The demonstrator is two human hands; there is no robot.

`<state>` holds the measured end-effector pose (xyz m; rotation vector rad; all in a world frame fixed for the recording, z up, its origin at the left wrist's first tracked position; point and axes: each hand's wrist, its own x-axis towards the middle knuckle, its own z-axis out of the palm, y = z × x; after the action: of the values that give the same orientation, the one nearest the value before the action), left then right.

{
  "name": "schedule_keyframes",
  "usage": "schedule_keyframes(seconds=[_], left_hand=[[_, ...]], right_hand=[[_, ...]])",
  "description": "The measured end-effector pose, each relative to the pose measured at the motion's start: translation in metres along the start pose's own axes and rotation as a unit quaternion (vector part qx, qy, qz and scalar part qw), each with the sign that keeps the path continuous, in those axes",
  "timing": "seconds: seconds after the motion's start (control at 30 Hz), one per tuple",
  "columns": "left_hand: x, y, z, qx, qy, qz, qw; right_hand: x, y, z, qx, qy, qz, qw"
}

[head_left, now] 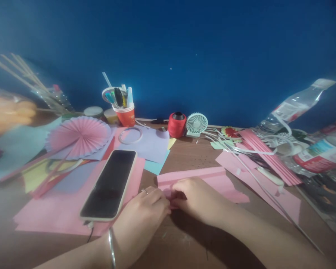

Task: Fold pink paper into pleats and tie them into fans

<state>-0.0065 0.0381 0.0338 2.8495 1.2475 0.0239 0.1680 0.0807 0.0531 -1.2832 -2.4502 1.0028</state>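
A pink sheet of paper (212, 181) lies on the brown table in front of me, with a crease running along its length. My left hand (147, 209), with a ring and a silver bangle, has its fingers curled at the sheet's near left edge. Beside it, my right hand (189, 194) pinches the same edge between thumb and forefinger. The two hands almost touch, and they hide the part of the paper between them. Just left of my left hand, a phone (109, 186) rests on a stack of pink paper (50, 209).
A pink pleated paper fan (80, 136) lies at left. Along the blue wall stand a red pen cup (124, 114), a red spool (177, 125) and a small fan (196, 124). Plastic bottles (296, 104), white cables (249, 170) and a pleated pink strip (268, 157) crowd the right.
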Motion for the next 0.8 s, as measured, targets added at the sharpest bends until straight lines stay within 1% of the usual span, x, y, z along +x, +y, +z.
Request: schedule_keyframes(seconds=[0.03,0.1,0.17,0.23,0.33,0.37,0.43,0.5,0.63,0.7,0.8], left_hand=[[-0.001,0.0,-0.004,0.015,-0.007,0.002,1.0],[-0.005,-0.001,-0.011,0.029,-0.014,-0.022,0.999],[-0.013,0.0,-0.015,0.033,-0.001,-0.072,0.997],[-0.024,0.001,-0.016,0.041,0.029,-0.092,0.994],[-0.038,0.002,-0.015,0.091,0.092,-0.009,0.992],[-0.04,0.003,-0.014,0.107,0.12,0.011,0.987],[-0.042,0.005,-0.012,0.118,0.14,0.032,0.983],[-0.041,0.008,-0.009,0.104,0.127,0.028,0.986],[-0.038,0.009,-0.004,0.061,0.1,-0.02,0.993],[-0.038,0.007,-0.003,0.054,0.111,-0.013,0.992],[-0.038,0.004,-0.004,0.06,0.131,0.011,0.989]], right_hand=[[0.002,0.001,0.001,0.005,-0.003,0.0,1.0],[0.004,0.002,-0.001,0.006,-0.016,-0.001,1.0],[0.006,0.003,-0.004,0.004,-0.031,-0.001,1.0],[0.007,0.003,-0.005,-0.002,-0.041,0.002,0.999],[0.007,0.004,-0.005,-0.02,-0.046,0.012,0.999],[0.007,0.004,-0.005,-0.027,-0.049,0.013,0.998],[0.006,0.003,-0.006,-0.042,-0.058,0.014,0.997],[0.006,0.0,-0.008,-0.052,-0.071,0.011,0.996],[0.006,-0.007,-0.015,-0.046,-0.083,0.018,0.995],[0.006,-0.008,-0.016,-0.037,-0.082,0.032,0.995],[0.008,-0.008,-0.016,-0.018,-0.097,0.046,0.994]])
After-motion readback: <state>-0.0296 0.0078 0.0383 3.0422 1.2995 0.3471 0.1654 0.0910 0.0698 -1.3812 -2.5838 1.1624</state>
